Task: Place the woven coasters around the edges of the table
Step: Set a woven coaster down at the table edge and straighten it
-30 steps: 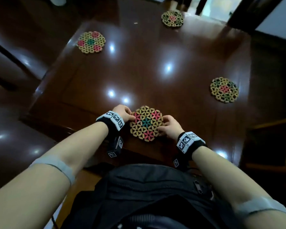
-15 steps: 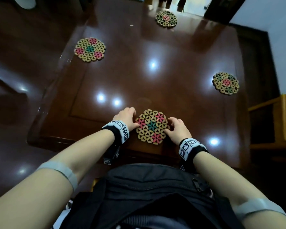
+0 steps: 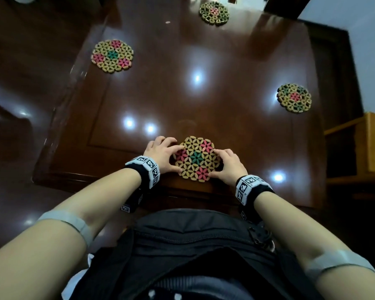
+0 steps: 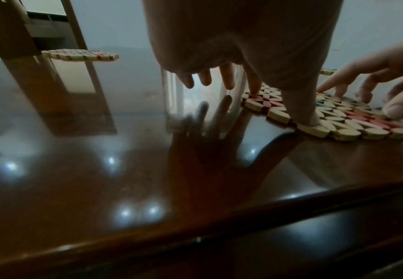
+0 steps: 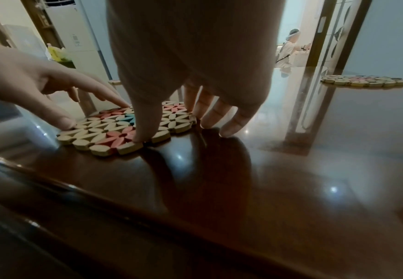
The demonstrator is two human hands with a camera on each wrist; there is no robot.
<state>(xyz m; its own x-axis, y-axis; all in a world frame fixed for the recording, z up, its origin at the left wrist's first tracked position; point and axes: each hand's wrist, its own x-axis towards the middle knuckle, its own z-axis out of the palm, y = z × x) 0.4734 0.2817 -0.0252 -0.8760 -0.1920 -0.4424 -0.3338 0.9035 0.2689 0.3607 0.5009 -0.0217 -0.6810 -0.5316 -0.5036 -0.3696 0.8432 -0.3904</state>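
Both hands (image 3: 195, 161) on near coaster (image 3: 195, 159)

A home dining room. A glossy wooden table (image 3: 225, 105) carries coasters (image 3: 112, 56), and a tall air conditioner (image 5: 76, 35) stands beside a doorway (image 5: 298, 37).

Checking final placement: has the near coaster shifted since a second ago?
No clear shift: the near coaster keeps the same narrow gap from the table's near edge.

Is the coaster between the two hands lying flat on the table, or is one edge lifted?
Flat: the coaster lies level on the table, with no gap showing under its near rim.
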